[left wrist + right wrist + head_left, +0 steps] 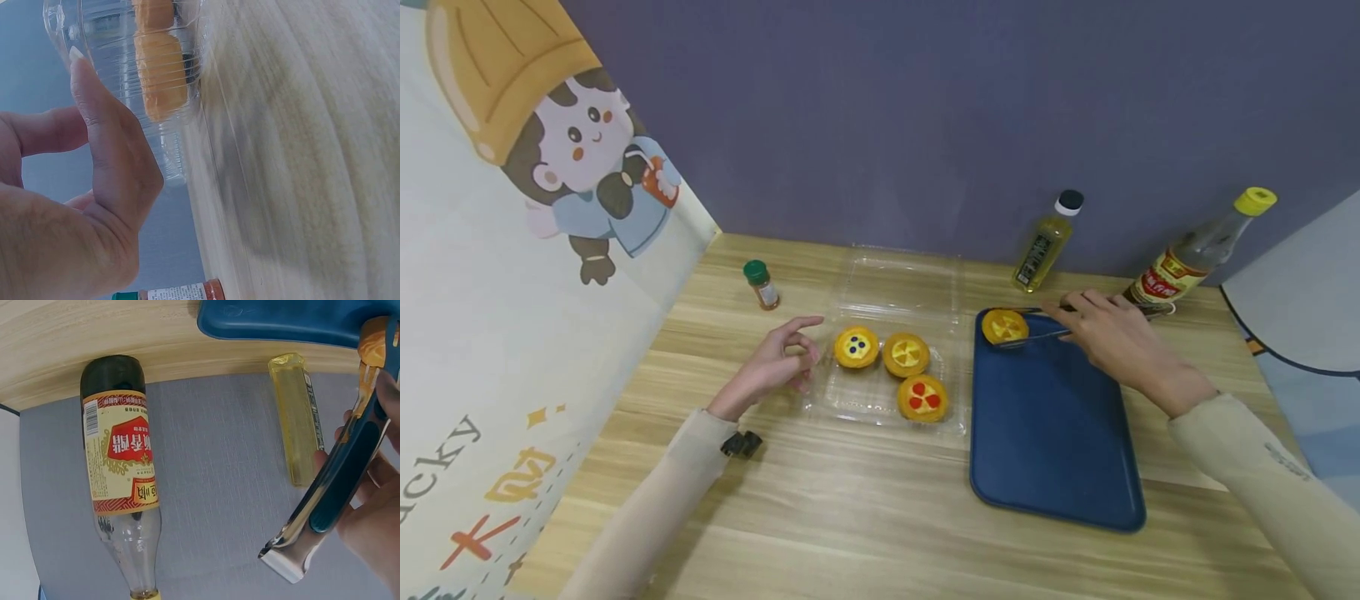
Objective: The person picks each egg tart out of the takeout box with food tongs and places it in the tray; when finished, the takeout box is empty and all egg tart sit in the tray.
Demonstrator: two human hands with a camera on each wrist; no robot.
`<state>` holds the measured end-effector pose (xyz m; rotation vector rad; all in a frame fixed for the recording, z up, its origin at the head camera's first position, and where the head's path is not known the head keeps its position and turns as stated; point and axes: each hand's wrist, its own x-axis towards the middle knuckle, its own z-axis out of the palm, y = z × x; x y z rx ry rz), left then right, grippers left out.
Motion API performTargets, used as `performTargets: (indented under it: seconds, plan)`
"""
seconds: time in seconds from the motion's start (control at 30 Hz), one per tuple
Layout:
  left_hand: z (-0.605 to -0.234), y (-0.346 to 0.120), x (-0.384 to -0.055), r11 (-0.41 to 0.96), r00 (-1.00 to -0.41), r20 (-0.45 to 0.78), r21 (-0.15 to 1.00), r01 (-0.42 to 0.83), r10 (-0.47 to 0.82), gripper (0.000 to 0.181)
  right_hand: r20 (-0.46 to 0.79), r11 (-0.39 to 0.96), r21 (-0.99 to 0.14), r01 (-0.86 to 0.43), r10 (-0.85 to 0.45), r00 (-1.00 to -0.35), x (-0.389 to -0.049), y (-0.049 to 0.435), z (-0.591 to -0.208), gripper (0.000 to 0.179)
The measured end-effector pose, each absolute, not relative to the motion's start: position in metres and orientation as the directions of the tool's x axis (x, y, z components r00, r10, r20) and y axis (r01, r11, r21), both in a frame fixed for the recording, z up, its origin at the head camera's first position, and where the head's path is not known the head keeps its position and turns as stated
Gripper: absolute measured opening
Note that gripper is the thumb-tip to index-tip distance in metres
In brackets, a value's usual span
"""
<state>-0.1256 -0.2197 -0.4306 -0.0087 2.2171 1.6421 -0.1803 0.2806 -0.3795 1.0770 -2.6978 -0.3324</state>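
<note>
My right hand (1108,337) grips metal tongs (344,478) with blue handle grips. Between the tong ends is an egg tart (1004,327) with orange wedge pieces on top, at the back left corner of the blue tray (1052,450). My left hand (775,362) is at the left side of an open clear plastic container (857,404), its fingers loosely bent and holding nothing. Whether a fingertip touches the container wall, I cannot tell. Inside sit a tart with blue dots (856,347), one with orange wedges (906,356) and one with red pieces (922,398).
A small green-capped spice jar (762,285) stands at the back left. Behind the tray are an oil bottle (1043,246) with a black cap and a yellow-capped vinegar bottle (1187,258). The container's clear lid (901,283) lies folded back toward the dark wall (880,125).
</note>
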Motion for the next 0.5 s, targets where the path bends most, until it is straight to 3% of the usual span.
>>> performTargets:
  seconds: [0.5]
  plan:
    - [-0.4303, -0.2194, -0.1283, 0.314, -0.924, -0.313, 0.919, -0.237, 0.22, 0.071, 0.093, 0.724, 0.254, -0.641, -0.678, -0.729, -0.1799, 0.2805, -0.3809, 0.072]
